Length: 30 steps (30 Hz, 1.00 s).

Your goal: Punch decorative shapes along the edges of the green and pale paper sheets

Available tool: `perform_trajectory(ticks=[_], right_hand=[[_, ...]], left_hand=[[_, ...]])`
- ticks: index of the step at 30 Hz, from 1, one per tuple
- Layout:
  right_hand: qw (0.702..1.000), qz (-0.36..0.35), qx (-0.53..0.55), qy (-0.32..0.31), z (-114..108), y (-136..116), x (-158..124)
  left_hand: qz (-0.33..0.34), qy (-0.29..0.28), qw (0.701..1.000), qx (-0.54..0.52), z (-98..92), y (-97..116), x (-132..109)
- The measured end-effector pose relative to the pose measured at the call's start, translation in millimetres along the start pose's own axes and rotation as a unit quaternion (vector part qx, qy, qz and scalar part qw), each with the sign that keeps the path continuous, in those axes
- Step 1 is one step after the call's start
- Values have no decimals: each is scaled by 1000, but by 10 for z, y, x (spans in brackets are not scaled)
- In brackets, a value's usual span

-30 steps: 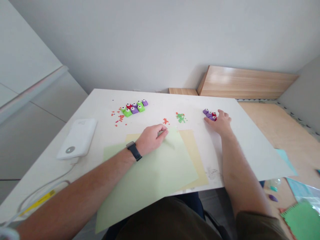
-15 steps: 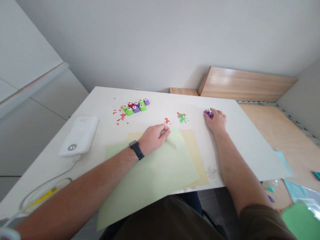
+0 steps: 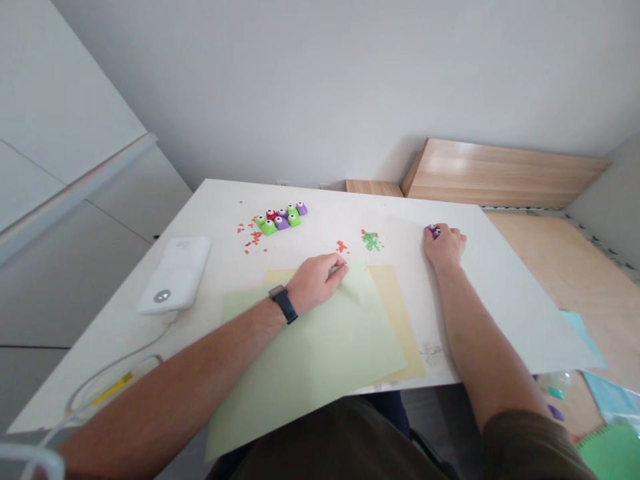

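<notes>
Holding a purple craft punch under curled fingers, the right hand rests on the white table; the left hand, half-closed on a pale green paper sheet, grips nothing clearly visible.

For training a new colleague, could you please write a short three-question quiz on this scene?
1. True or false: the left hand rests on the pale green paper sheet.
2. What colour is the craft punch at the right hand: A red, B green, or C purple?
3. What colour is the paper sheet lying partly under the green one?

Key: 1 true; 2 C; 3 pale yellow.
</notes>
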State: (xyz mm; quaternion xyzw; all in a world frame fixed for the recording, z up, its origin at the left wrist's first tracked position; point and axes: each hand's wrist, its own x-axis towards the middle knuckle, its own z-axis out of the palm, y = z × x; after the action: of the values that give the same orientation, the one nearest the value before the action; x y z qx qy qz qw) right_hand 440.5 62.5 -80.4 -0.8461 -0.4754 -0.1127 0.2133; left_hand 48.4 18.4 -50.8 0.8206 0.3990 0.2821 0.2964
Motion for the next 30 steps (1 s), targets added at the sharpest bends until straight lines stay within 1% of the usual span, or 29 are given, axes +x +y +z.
perform_trajectory(ticks=[4,6,8,10,12,14,16,18,19,22,24,26,28,30], right_hand=[[1000,17,6,12,-36,3,-39],[999,19,20,37,-60,-19,-72],[996,13,45,78,-82,-44,-107],[990,-1,72,118,-101,-71,-142],[986,-18,93,137,-123,-109,-174],[983,-43,110,139,-160,-180,-201],[979,-86,126,134,-226,-302,-225],[969,-150,148,124,-323,-493,-252],[962,-192,162,109,-380,-616,-271],[932,-298,204,42,-538,-1073,-360],[903,-369,219,-9,-589,-1423,-443],[876,-421,228,-59,-569,-1775,-529],[855,-454,218,-120,-479,-2100,-599],[852,-460,191,-163,-345,-2382,-642]], left_hand=[[3,2,1000,-2,8,3,6],[4,3,1000,-2,16,-3,8],[5,3,1000,-2,23,-7,11],[8,2,1000,-2,20,0,20],[11,2,1000,-2,0,24,35],[14,3,1000,1,-37,64,52],[18,0,1000,4,-82,103,62],[22,-6,1000,8,-125,123,59],[23,-10,1000,10,-143,122,51],[23,-17,999,15,-177,75,11],[18,-16,1000,18,-183,28,-22],[14,-13,1000,21,-176,-11,-52],[13,-10,1000,26,-158,-32,-78],[15,-8,999,34,-132,-37,-100]])
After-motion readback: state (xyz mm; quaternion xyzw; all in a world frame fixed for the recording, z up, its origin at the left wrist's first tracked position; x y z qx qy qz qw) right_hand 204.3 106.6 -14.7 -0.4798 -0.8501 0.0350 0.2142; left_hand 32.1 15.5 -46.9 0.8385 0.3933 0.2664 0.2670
